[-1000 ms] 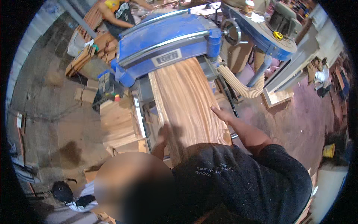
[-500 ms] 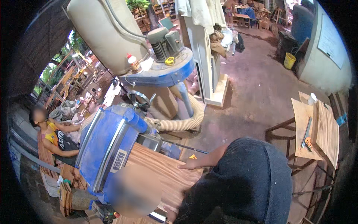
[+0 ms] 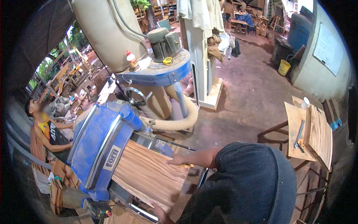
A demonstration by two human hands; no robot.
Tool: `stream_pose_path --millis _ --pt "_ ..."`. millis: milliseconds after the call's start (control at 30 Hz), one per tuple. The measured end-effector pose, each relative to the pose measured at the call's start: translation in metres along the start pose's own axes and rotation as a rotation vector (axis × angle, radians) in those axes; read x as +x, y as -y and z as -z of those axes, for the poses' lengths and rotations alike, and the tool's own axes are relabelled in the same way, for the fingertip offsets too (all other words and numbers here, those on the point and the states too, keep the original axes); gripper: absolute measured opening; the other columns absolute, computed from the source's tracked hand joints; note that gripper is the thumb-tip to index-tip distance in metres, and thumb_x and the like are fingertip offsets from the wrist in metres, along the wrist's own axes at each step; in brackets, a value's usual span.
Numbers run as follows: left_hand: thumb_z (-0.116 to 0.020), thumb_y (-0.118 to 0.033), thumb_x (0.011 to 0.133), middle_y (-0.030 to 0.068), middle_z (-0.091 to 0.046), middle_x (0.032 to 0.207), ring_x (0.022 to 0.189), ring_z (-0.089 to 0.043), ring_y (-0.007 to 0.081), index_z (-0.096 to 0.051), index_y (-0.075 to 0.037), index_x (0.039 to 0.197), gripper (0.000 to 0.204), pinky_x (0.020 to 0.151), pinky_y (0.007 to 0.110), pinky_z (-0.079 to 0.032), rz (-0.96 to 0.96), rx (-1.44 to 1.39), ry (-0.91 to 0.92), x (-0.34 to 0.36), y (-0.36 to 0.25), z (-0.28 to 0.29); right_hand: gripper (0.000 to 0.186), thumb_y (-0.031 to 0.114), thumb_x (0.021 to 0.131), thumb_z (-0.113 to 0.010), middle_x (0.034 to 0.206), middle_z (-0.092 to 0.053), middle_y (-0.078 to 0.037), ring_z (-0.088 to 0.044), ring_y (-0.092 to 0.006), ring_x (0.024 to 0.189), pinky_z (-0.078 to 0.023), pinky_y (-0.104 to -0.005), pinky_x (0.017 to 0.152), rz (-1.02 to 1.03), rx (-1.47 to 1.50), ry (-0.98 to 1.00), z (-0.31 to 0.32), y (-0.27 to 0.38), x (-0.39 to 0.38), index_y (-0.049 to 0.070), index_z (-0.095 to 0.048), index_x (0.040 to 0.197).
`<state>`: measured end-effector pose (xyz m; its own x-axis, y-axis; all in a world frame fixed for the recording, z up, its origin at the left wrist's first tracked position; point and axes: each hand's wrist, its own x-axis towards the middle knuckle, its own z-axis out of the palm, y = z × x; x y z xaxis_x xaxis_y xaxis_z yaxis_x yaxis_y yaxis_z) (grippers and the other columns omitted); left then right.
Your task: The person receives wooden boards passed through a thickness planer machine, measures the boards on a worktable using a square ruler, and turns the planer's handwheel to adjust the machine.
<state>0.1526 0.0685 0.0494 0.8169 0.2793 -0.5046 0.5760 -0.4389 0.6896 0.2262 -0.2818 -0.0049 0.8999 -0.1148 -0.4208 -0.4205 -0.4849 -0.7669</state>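
A wide wooden board (image 3: 149, 175) with streaked brown grain lies with one end under the blue thickness planer (image 3: 99, 145). My right hand (image 3: 177, 159) grips its far edge close to the trailing end, fingers resting along the top. At the near edge, my left hand (image 3: 160, 213) holds the board, partly cut off by my dark shirt and the lower rim. A shiny metal roller (image 3: 143, 212) runs beside that hand. The board's leading end is hidden inside the planer.
Beyond the planer sits a co-worker (image 3: 50, 132), an arm reaching to its far side. A ribbed hose (image 3: 186, 121) leads to the dust collector (image 3: 160, 72), where a glue bottle (image 3: 132, 61) and yellow tape measure (image 3: 167, 61) rest. Boards and a square (image 3: 299, 140) lie on a stand at right.
The view has shifted slightly, and the board's surface shows more fully. My right hand sits a little nearer the planer. More of my left hand is visible at the near edge.
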Motion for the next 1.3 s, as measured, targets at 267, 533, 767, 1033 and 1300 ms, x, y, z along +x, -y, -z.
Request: stream_pose_path --millis 267,533,767,1033,1300 --pt "-0.051 -0.03 0.093 0.0326 -0.037 0.137 0.126 -0.041 0.0409 -0.034 0.006 0.137 0.059 0.105 0.04 -0.035 -0.519 0.076 -0.287 0.038 0.034 -0.019 0.071 0.06 0.079 -0.058 0.115 -0.06 -0.024 -0.059 -0.0378 0.105 -0.046 -0.0457 0.089 0.055 -0.093 0.077 0.013 0.016 -0.028 0.001 -0.058 0.118" --pt "-0.042 -0.047 0.092 0.0308 -0.015 0.149 0.139 -0.016 0.0438 -0.02 0.003 0.144 0.076 0.109 0.058 -0.019 -0.451 0.919 -0.36 -0.029 0.003 -0.059 0.058 0.043 0.077 -0.069 0.109 -0.062 -0.022 -0.059 -0.0354 0.102 -0.047 -0.0452 0.085 0.576 -0.217 -0.008 0.051 -0.114 -0.148 0.004 -0.054 0.116" --pt "-0.051 -0.059 0.085 0.0338 -0.017 0.147 0.137 -0.019 0.0456 -0.019 0.001 0.145 0.09 0.111 0.053 -0.021 -0.37 1.023 -0.081 -0.139 -0.053 -0.12 0.031 0.036 0.091 -0.06 0.08 -0.064 -0.001 -0.059 -0.0089 0.072 -0.05 -0.0247 0.066 0.399 0.385 0.1 0.224 -0.089 -0.348 0.006 -0.062 0.098" --pt "-0.067 -0.042 0.078 0.0334 -0.025 0.144 0.135 -0.027 0.0432 -0.041 0.0 0.136 0.075 0.111 0.043 -0.025 -0.82 0.769 0.233 -0.238 -0.02 -0.233 0.04 0.037 0.086 -0.067 0.077 -0.059 -0.007 -0.054 -0.0174 0.066 -0.044 -0.0293 0.059 1.767 0.444 0.579 0.398 0.046 -0.627 -0.002 -0.064 0.097" --pt "-0.069 -0.037 0.078 0.0304 -0.026 0.145 0.135 -0.029 0.0399 -0.044 -0.005 0.134 0.07 0.11 0.042 -0.028 -0.938 0.614 0.262 -0.301 0.027 -0.239 0.031 0.025 0.086 -0.068 0.066 -0.052 -0.019 -0.049 -0.0392 0.058 -0.038 -0.0436 0.052 1.698 0.511 0.949 0.31 0.011 -0.705 -0.002 -0.059 0.075"
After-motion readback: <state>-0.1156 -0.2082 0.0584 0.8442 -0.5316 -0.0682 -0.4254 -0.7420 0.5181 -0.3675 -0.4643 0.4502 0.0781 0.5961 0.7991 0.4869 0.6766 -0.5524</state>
